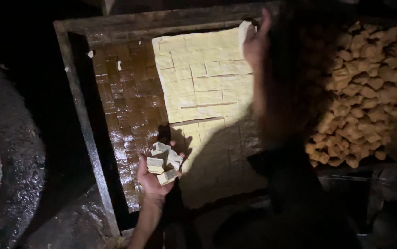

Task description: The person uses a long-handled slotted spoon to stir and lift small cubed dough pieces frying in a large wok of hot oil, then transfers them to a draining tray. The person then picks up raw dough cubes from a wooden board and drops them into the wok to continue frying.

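Nearest the camera, the left hand (154, 177) is cupped palm-up, fingers partly curled, carrying a small heap of pale tofu cubes (164, 163) stacked loosely on the palm above the near edge of the wet woven tray (124, 115). Right hand (256, 39) is raised at the far edge of the cut tofu slab (205, 76), fingers pinched on one pale piece (244, 30) standing upright, long axis vertical. Slab lies flat on the tray, scored into squares, long axis running away from the person. Fried tofu pieces (369, 87) are piled to the right, well apart.
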`<action>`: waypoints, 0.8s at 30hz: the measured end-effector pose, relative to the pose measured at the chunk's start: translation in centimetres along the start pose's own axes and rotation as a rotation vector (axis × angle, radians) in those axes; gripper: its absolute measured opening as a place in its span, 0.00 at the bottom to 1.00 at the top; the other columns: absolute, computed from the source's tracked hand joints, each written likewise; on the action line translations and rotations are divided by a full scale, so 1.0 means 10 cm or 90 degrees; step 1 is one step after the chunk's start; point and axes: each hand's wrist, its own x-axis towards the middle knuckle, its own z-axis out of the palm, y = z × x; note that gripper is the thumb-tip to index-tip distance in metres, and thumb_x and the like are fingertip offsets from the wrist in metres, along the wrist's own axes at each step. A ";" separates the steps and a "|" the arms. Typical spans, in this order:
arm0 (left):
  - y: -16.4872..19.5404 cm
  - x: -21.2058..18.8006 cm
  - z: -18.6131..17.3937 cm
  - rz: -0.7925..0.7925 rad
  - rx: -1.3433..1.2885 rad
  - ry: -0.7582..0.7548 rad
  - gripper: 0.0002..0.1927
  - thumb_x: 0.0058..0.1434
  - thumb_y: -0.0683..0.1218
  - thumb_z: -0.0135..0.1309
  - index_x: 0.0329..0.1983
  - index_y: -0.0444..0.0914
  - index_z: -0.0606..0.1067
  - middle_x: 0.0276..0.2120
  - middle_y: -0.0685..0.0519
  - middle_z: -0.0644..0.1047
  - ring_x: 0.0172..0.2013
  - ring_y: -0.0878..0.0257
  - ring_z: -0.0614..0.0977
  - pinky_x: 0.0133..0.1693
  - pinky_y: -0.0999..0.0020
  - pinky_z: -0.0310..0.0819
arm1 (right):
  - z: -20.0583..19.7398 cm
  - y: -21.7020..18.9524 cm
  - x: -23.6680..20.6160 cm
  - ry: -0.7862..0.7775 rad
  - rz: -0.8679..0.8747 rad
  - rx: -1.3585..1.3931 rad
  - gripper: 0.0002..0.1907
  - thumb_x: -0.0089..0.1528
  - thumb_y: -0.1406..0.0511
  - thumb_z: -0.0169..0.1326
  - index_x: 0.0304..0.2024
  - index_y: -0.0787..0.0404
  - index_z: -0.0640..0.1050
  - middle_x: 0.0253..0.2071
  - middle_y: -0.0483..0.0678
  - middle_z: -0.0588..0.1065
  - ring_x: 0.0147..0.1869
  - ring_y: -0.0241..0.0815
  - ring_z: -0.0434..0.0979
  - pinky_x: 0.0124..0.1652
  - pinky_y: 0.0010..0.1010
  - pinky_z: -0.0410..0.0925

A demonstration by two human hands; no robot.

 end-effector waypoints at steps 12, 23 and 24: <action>0.06 0.00 -0.01 -0.009 0.034 0.014 0.41 0.71 0.70 0.35 0.70 0.34 0.65 0.62 0.37 0.71 0.54 0.30 0.76 0.37 0.45 0.84 | -0.15 -0.44 -0.05 -0.115 0.161 -0.052 0.24 0.68 0.59 0.56 0.63 0.62 0.68 0.55 0.64 0.76 0.56 0.63 0.79 0.53 0.45 0.72; 0.06 -0.14 -0.08 -0.017 -0.016 -0.001 0.40 0.70 0.70 0.37 0.71 0.36 0.64 0.62 0.37 0.72 0.54 0.32 0.77 0.34 0.45 0.84 | 0.01 -0.12 0.10 -0.152 0.203 0.309 0.25 0.75 0.53 0.50 0.64 0.65 0.71 0.56 0.68 0.74 0.60 0.68 0.73 0.57 0.47 0.69; 0.06 -0.14 -0.09 -0.010 -0.005 0.001 0.40 0.70 0.70 0.37 0.71 0.36 0.64 0.61 0.38 0.71 0.54 0.32 0.77 0.35 0.45 0.84 | 0.08 -0.20 0.01 -0.152 0.172 0.163 0.26 0.75 0.52 0.47 0.65 0.65 0.71 0.56 0.67 0.75 0.59 0.67 0.74 0.56 0.47 0.70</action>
